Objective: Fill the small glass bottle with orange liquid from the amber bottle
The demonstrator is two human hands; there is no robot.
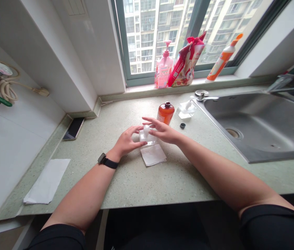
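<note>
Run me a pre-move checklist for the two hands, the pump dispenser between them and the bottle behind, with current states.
1. Left hand around the clear pump dispenser: ok, thumb and fingers curl about it.
2. Right hand gripping the pump top: cannot tell; its fingers are beside it, but contact is unclear.
3. Amber bottle upright: ok.
4. Black cap on that bottle: not ok, it lies on the counter.
5. Folded paper close by: ok, just in front of the dispenser.
</note>
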